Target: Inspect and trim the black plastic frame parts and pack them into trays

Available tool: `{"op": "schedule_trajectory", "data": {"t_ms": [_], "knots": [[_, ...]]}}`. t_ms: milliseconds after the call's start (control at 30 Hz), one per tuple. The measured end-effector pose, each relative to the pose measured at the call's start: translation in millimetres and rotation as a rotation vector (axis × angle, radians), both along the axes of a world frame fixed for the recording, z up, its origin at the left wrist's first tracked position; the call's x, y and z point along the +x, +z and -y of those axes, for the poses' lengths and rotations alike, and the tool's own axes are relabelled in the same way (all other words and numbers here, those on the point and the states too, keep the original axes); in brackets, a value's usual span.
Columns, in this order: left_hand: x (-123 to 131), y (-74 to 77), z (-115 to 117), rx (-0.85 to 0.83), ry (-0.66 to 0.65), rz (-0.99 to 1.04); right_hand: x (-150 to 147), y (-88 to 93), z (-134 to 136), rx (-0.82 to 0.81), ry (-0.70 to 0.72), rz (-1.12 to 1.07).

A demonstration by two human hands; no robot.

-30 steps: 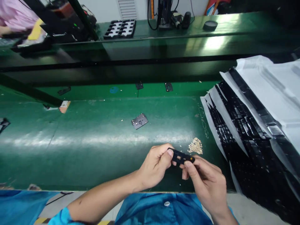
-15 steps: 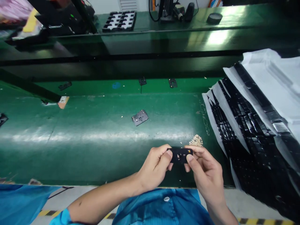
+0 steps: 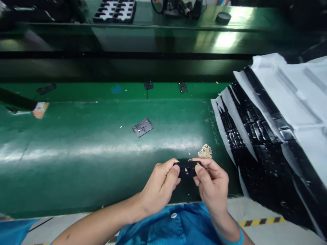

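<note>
A flat black plastic part (image 3: 187, 172) with small cut-outs is held between my two hands, close to the bench's front edge. My left hand (image 3: 161, 183) pinches its left end between thumb and fingers. At the other end, my right hand (image 3: 214, 180) grips it with the thumb on top, beside a small orange-yellow spot. Just beyond my right hand lies a small heap of tiny beige pieces (image 3: 205, 151). A similar dark grey plastic part (image 3: 143, 128) rests on the green bench, farther away and to the left.
More black parts (image 3: 183, 87) lie along the back of the green bench (image 3: 76, 136). Stacked black trays with white sheets (image 3: 255, 136) cover the right side. A compartmented tray (image 3: 114, 12) and a round black object (image 3: 223, 18) stand on the raised shelf. A dark post (image 3: 17, 98) juts in from the left.
The view has shifted, so the bench items appear farther left. Both hands still hold the black plastic part, with little change in their grip.
</note>
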State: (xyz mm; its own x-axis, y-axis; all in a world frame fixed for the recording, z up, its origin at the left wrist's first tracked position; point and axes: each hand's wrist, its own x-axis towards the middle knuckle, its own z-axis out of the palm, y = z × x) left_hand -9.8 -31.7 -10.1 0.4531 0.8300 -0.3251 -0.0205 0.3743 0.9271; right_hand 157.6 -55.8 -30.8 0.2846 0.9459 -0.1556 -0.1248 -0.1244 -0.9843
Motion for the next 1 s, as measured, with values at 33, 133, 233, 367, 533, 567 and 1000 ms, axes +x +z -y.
{"op": "schedule_trajectory", "data": {"t_ms": [33, 133, 233, 367, 533, 567, 1000], "knots": [[0, -0.2, 0, 0.001, 0.0, -0.006, -1, 1.1, -1, -0.001, -0.007, 0.003], [-1, 0.0, 1, 0.014, -0.012, -0.035, -3, 3.1, -2, -0.003, -0.022, 0.002], [-2, -0.3, 0, 0.064, -0.028, -0.069, -3, 3.3, -2, 0.006, -0.019, -0.025], [-5, -3.0, 1, 0.138, -0.035, -0.132, -1, 3.1, -1, 0.015, 0.005, -0.037], [-8, -4.3, 1, 0.206, -0.064, -0.186, -1, 1.4, -1, 0.009, 0.011, -0.04], [-8, -4.1, 1, 0.221, -0.074, -0.197, -1, 0.2, -1, 0.001, 0.007, -0.041], [-8, 4.5, -6, 0.124, -0.076, -0.157, 0, -9.1, -2, -0.104, 0.008, -0.082]]}}
